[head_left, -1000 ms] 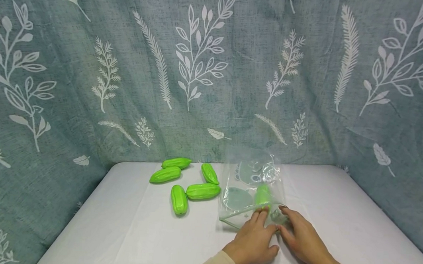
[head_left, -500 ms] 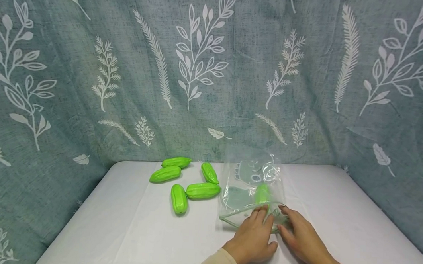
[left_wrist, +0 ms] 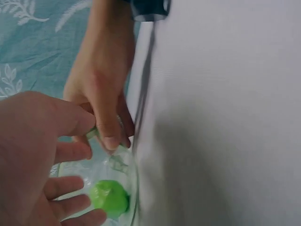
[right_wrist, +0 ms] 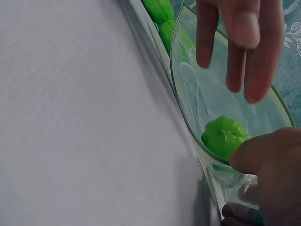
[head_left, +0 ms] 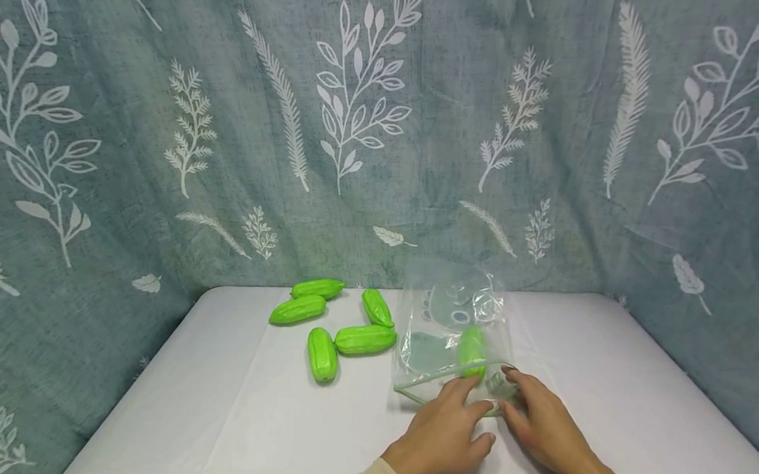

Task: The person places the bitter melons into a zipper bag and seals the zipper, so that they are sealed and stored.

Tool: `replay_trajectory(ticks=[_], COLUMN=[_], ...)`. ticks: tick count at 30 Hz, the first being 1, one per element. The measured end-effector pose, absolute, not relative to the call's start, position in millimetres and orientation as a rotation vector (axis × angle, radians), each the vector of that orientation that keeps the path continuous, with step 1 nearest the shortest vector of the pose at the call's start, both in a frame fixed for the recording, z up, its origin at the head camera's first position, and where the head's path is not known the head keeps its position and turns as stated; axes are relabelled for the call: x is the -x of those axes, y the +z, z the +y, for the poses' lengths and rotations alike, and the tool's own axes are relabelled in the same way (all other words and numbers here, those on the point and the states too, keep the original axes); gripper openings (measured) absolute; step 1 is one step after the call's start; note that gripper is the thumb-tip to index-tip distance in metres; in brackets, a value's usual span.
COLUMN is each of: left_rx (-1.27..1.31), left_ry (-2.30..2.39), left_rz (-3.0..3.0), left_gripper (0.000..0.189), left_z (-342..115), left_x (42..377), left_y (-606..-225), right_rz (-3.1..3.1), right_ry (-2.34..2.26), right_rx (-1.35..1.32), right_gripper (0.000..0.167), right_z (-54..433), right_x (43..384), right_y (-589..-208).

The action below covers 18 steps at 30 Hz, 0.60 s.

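Observation:
A clear plastic bag (head_left: 425,354) with a green-edged mouth and a pale cartoon print lies at the table's right of centre, mouth toward me. Inside it, just past the mouth, is one bright green, ribbed, gourd-like vegetable (head_left: 472,346); its rounded end shows through the opening in the right wrist view (right_wrist: 225,136). My right hand (head_left: 548,426) pinches the bag's right edge at the mouth between thumb and fingers. My left hand (head_left: 443,433) is over the mouth, its fingers spread and loose with nothing in them, fingertips close to the vegetable's near end.
Several more of the same green vegetables lie left of the bag: one long one (head_left: 365,340) nearly against its side, one upright-lying (head_left: 322,356) nearer me, others (head_left: 298,310) toward the back. A leaf-patterned curtain (head_left: 255,152) hangs around the white table (head_left: 266,431).
My left hand has drawn back slightly toward me from the vegetable, whose near end now shows. The right hand keeps its hold on the bag's edge.

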<state>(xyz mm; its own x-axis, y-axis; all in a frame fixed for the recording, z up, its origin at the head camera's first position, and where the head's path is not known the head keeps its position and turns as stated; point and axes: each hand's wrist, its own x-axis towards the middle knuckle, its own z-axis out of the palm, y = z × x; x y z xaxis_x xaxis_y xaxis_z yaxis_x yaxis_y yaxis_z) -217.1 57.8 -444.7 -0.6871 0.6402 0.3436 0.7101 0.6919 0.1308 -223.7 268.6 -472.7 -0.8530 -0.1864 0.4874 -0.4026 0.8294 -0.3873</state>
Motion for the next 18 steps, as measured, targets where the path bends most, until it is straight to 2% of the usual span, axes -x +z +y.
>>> replay_trajectory(ticks=[9, 18], left_rx=[1.103, 0.952], left_ry=[-0.528, -0.758], left_rz=[-2.348, -2.265], left_gripper=[0.027, 0.016], left_z=[29.4, 2.0], left_x=[213.9, 223.5], left_y=[-440.2, -430.9], right_rz=[-2.61, -2.547], right_ry=[0.713, 0.714], right_rx=[-0.414, -0.439], right_gripper=[0.055, 0.054], right_z=[266.8, 266.7], right_x=[224.5, 224.4], right_y=[-470.7, -472.0])
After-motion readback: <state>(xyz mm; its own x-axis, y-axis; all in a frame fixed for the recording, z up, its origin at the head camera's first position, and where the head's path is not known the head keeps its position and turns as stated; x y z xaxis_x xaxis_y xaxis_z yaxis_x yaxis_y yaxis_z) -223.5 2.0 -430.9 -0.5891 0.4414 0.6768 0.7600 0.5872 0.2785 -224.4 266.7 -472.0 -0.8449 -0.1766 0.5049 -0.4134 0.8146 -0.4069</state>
